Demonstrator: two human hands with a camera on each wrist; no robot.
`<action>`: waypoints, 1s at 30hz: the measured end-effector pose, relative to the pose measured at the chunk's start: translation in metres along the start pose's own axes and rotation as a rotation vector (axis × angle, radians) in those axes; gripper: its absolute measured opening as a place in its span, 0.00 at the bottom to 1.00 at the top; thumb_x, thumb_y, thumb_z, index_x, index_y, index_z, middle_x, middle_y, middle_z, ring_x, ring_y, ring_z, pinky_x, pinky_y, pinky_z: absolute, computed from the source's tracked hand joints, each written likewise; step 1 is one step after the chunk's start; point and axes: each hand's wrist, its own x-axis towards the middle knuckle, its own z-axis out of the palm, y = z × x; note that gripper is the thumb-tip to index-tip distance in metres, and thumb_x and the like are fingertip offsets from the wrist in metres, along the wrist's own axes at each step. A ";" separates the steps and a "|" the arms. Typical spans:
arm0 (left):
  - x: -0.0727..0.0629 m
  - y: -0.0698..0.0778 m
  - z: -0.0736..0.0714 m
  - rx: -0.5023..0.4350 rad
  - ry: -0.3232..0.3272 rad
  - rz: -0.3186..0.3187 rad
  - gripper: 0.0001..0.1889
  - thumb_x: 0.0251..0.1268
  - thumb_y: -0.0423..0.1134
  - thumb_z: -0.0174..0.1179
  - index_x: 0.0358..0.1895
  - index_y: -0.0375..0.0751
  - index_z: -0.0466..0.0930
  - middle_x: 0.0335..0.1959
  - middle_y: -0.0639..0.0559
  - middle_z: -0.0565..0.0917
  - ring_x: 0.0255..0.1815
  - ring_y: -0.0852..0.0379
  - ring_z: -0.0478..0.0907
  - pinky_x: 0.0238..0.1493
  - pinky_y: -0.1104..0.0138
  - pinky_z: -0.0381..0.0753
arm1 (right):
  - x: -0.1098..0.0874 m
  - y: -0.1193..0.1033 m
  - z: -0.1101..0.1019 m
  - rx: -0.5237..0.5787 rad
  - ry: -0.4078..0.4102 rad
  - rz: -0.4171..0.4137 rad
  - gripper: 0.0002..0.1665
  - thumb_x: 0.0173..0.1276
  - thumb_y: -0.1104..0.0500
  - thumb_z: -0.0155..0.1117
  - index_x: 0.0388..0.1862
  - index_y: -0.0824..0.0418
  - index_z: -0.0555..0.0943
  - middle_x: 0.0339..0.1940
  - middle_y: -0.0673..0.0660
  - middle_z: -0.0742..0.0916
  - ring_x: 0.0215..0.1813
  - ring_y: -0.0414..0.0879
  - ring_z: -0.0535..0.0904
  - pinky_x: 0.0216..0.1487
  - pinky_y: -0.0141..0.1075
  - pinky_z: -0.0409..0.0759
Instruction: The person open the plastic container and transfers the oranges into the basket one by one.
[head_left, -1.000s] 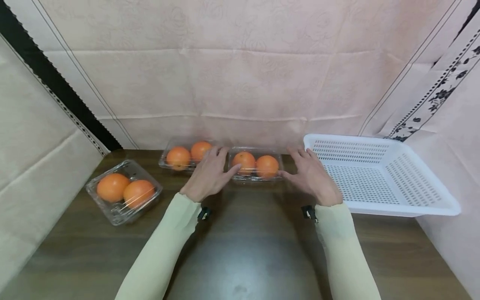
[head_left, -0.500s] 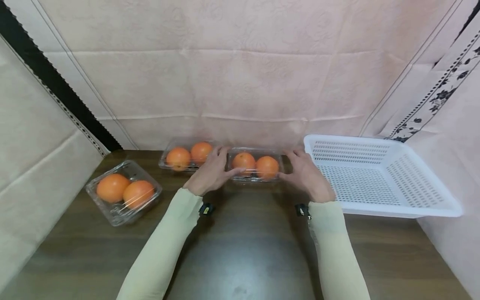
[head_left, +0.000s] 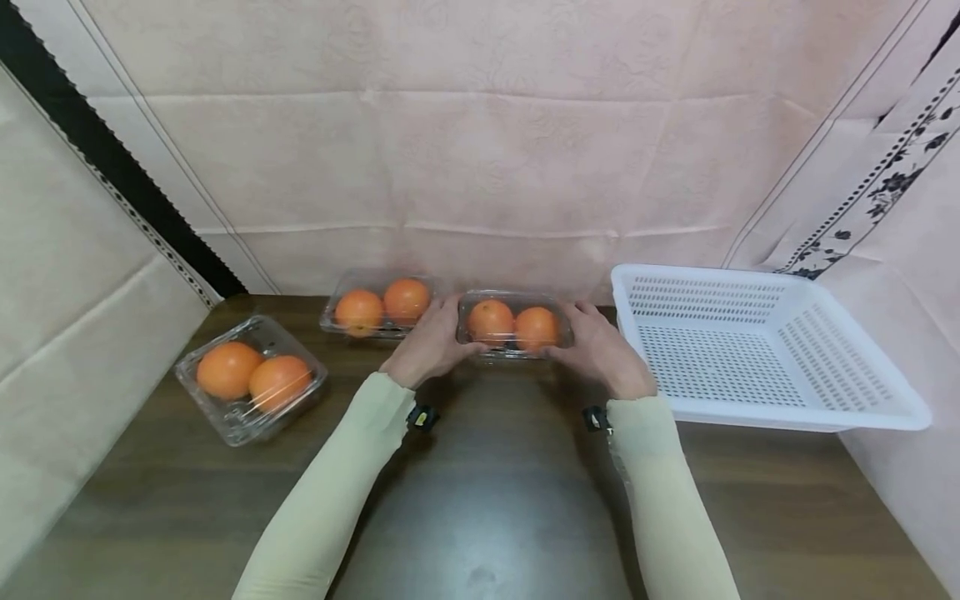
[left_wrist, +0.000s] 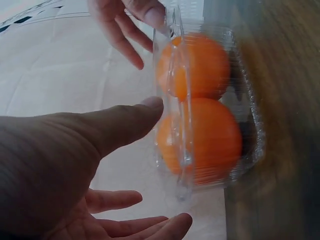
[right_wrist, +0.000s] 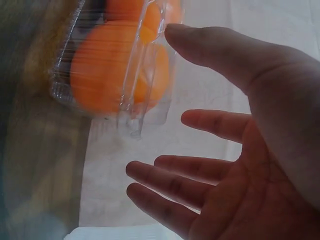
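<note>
Two oranges (head_left: 491, 321) sit inside a clear plastic clamshell box (head_left: 513, 353) at the back middle of the table, in the head view. At its left end is my left hand (head_left: 435, 340), the thumb along the box's near side. My right hand (head_left: 596, 348) flanks the other end, thumb toward the near corner. In the left wrist view the left thumb (left_wrist: 135, 117) lies right at the lid's rim, with the other fingers stretched out. The right wrist view shows the right fingers (right_wrist: 170, 185) extended and spread, apart from the box, and the thumb tip near its rim.
A second box of oranges (head_left: 358, 312) stands just left of my left hand, partly behind it. Another clamshell box (head_left: 240, 425) with two oranges sits askew at the left. A white perforated basket (head_left: 720, 367) is close to my right hand. Pale cloth (head_left: 480, 167) hangs behind.
My right hand has moved left, away from the basket and in toward the middle box. The left hand has shifted slightly right. The boxes stay where they were.
</note>
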 end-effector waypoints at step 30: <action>0.001 -0.006 0.016 -0.294 0.029 -0.131 0.43 0.59 0.40 0.76 0.74 0.31 0.62 0.60 0.37 0.77 0.57 0.45 0.80 0.57 0.54 0.86 | 0.003 0.000 0.011 0.052 0.019 -0.060 0.39 0.63 0.58 0.76 0.71 0.58 0.71 0.59 0.59 0.84 0.55 0.55 0.79 0.67 0.53 0.80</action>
